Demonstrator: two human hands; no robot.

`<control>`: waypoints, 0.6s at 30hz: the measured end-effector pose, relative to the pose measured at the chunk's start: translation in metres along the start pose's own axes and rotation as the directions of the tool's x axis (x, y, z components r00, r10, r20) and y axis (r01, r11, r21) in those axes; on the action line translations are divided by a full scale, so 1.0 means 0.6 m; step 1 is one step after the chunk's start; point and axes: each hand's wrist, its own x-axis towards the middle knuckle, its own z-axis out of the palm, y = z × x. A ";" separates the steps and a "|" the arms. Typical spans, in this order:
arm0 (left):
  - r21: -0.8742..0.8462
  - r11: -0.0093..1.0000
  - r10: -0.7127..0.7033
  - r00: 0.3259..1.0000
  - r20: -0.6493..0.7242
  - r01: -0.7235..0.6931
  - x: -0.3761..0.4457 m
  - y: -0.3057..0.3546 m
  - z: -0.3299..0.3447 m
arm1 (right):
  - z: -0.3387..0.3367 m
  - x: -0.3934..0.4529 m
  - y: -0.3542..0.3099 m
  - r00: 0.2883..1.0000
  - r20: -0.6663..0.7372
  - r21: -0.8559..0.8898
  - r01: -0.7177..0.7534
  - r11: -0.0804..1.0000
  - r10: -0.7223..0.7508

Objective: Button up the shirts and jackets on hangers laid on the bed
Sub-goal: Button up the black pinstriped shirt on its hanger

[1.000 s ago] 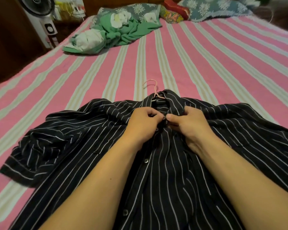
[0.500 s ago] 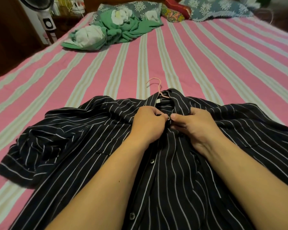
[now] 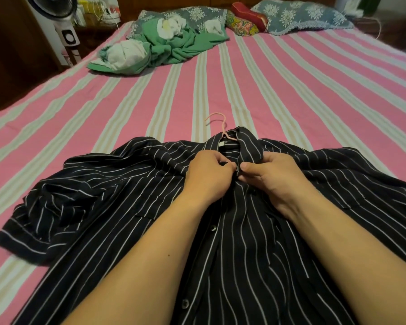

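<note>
Lengthwise, shirt (image 3: 244, 242) | collar away (hanger (image 3: 223, 127) hook beyond) | hands pinching placket

I see the shirt (image 3: 131, 195) lying on the bed (image 3: 291, 95) nearest me, the hanger (image 3: 223, 127) hook beyond its collar. Farther back left lies a heap of clothes (image 3: 159, 48); pillows (image 3: 298, 15) line the far edge; a fan (image 3: 66, 26) stands left of the bed.

Left arm: bare forearm reaches forward from the lower left.
Left hand (image 3: 209, 175): knuckles up, fingers curled, thumb and forefinger pinched at the centre.
Right arm: bare forearm reaches in from the lower right.
Right hand (image 3: 271, 175): fingers curled, thumb tip pressed toward the left hand's fingertips, nearly touching.
</note>
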 end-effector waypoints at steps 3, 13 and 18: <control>-0.075 0.997 0.008 1.000 -0.024 -0.009 0.001 0.004 -0.002 | -0.002 -0.003 0.001 0.999 0.033 0.009 -0.005 1.000 0.005; 0.019 0.998 0.060 0.996 0.065 -0.062 0.000 0.004 -0.006 | 0.000 0.000 0.003 0.979 0.037 -0.212 0.203 0.956 -0.199; 0.148 0.980 0.120 0.986 0.118 -0.137 0.002 0.004 -0.009 | 0.003 0.003 0.007 0.958 0.006 -0.310 0.276 0.910 -0.288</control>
